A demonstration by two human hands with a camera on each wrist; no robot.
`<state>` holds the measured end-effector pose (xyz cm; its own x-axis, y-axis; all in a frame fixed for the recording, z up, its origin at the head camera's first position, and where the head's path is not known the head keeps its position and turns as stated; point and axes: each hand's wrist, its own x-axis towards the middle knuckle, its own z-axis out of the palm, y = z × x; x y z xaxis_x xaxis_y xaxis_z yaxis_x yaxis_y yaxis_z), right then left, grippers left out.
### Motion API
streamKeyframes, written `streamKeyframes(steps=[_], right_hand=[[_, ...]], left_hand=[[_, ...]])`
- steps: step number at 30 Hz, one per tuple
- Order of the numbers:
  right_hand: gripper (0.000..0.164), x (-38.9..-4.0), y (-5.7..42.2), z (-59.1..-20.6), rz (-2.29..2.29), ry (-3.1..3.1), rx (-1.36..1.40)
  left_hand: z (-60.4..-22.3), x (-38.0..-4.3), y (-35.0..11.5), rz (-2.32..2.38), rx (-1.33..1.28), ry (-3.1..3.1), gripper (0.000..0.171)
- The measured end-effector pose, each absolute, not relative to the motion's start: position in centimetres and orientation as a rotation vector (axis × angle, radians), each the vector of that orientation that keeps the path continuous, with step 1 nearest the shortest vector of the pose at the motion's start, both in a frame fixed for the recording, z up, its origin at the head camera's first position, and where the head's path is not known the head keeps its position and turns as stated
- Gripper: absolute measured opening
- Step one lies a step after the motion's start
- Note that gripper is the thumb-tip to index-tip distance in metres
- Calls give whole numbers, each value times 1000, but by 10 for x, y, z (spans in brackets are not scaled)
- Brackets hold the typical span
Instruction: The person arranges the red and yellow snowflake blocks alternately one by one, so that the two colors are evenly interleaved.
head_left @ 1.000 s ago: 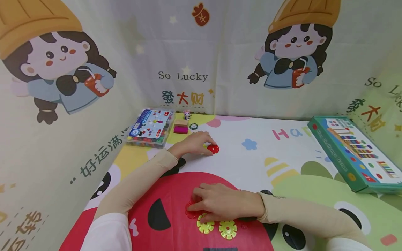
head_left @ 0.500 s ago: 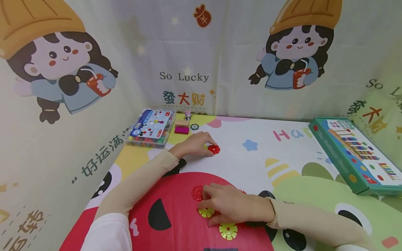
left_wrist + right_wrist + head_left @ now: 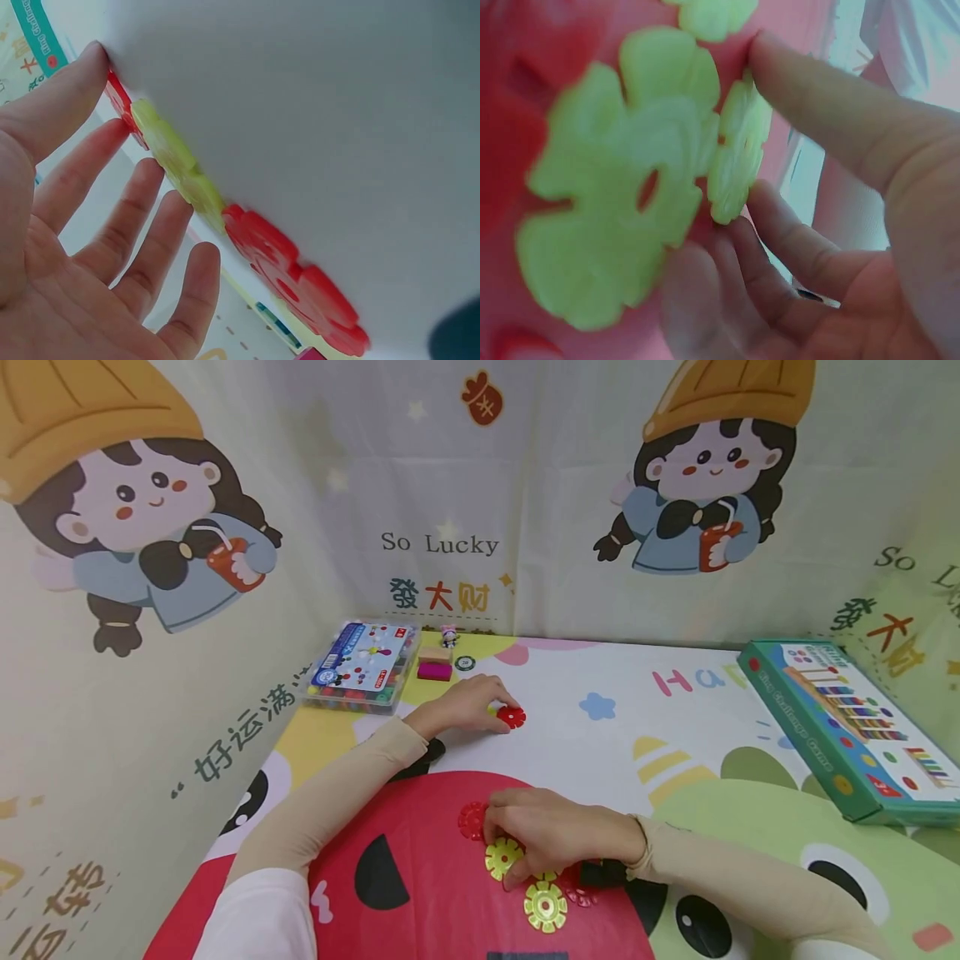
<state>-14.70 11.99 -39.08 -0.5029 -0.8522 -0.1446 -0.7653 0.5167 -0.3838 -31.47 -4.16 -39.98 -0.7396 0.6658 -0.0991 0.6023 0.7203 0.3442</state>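
Observation:
Toward the far side, my left hand pinches the edge of a red snowflake disc between thumb and forefinger. In the left wrist view, a yellow snowflake disc and a second red disc continue in a row from it. My right hand holds a yellow snowflake disc by its edges between thumb and fingers; the right wrist view shows this disc tilted. Another yellow disc lies under the palm. A red disc lies by the right fingertips, and one more yellow disc nearer.
Back left stand a clear box of coloured pieces, a magenta block, a tan block, a small figurine and a round chip. A green game box lies at right. Dim red discs lie near the right wrist.
My right hand slid the red disc away from me and let it go, then took the yellow disc and shifted it slightly right and away. My left hand stayed in place.

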Motion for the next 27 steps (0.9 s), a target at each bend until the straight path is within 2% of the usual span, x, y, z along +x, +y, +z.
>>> streamKeyframes(steps=[12,18,23,27], right_hand=[[47,-131,122,-388,-377,2480,-1507],[49,-132,124,-385,-439,2397,-1490],[51,-139,125,-383,-429,2410,-1463],[47,-163,136,-380,-474,2488,-1393]], left_hand=[[-400,-316,-43,431,990,2719,46],[-399,-316,-43,435,1002,2714,47],[-399,-315,-42,440,996,2713,47],[-399,-316,-41,444,997,2713,47]])
